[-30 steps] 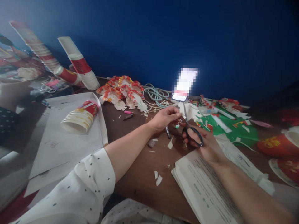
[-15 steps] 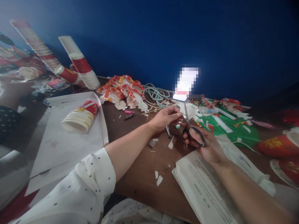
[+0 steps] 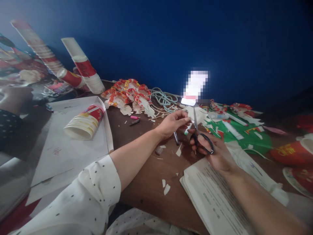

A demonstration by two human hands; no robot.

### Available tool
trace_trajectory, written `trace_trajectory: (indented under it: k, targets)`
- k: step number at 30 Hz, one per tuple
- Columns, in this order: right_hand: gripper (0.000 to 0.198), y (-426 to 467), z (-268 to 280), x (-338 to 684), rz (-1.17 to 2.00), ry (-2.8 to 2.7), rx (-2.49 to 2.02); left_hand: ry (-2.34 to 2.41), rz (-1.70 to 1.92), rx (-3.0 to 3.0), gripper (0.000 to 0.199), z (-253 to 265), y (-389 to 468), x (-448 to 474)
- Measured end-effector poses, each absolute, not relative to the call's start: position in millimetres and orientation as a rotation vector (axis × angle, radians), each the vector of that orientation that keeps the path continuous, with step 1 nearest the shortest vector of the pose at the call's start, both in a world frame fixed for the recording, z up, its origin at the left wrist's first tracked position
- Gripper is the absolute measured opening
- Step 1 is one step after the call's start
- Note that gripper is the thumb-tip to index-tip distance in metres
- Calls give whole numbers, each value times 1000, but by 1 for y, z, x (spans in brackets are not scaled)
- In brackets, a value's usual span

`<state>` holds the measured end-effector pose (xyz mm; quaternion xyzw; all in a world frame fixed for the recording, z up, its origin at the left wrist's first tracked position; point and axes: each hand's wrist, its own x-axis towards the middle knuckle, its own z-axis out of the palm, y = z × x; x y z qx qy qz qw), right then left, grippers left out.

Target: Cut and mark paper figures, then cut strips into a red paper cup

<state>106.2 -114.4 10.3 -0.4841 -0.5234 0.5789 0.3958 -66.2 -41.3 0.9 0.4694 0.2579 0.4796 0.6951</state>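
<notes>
- Scissors (image 3: 196, 128) are between my two hands, near three o'clock from the middle of my view, with the blades directed to twelve; probably this keeps the tips away from my body.
- My right hand (image 3: 216, 152) is closed round the black handles, the thumb at one ring; whether the blades meet completely, I cannot tell.
- My left hand (image 3: 174, 124) pinches a small paper piece (image 3: 188, 128) just beside the blades, I suppose because thin paper bends easily when it is held farther off.
- At twelve o'clock from my hands is a bright screen (image 3: 194, 88), perhaps placed so that I see it above my fingers.
- At nine, a shallow white tray (image 3: 56, 160) contains a cup stack (image 3: 84, 123) lying on its side, one cup nested in another; maybe the tray's raised wall prevents rolling.
- At ten, a taller stack (image 3: 85, 69) is also nested.
</notes>
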Motion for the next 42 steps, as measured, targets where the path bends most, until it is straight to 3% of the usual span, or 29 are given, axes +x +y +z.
trace_trajectory:
  k: [25, 42]
  targets:
    - [31, -115, 9, 106, 1423, -1291, -1248, 494, 1057, 913, 27, 5, -43, -66]
    - [39, -112, 7, 110, 1373, -1357, -1250, 510, 1013, 877, 23, 10, -45, -69]
